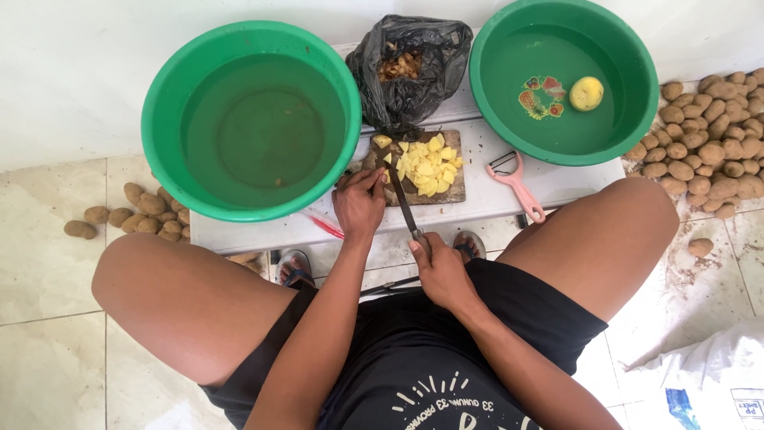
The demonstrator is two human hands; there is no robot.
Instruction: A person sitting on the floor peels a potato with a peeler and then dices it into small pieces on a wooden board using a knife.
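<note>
My right hand point(440, 271) grips the handle of a knife point(402, 203) whose dark blade reaches forward onto a small wooden cutting board point(455, 196). A pile of yellow potato cubes point(428, 165) lies on the board, just right of the blade. My left hand point(360, 201) rests at the board's near left corner, fingers curled beside the blade; I cannot tell whether it pins a piece. The board lies on a low white table point(549, 185) between my knees.
A large green basin point(251, 119) of water stands left, and a second green basin point(563, 80) at right holds one peeled potato point(586, 93). A black bag of peelings point(407, 68) sits behind the board. A pink peeler point(518, 185) lies right. Unpeeled potatoes point(708, 151) are heaped on the floor on both sides.
</note>
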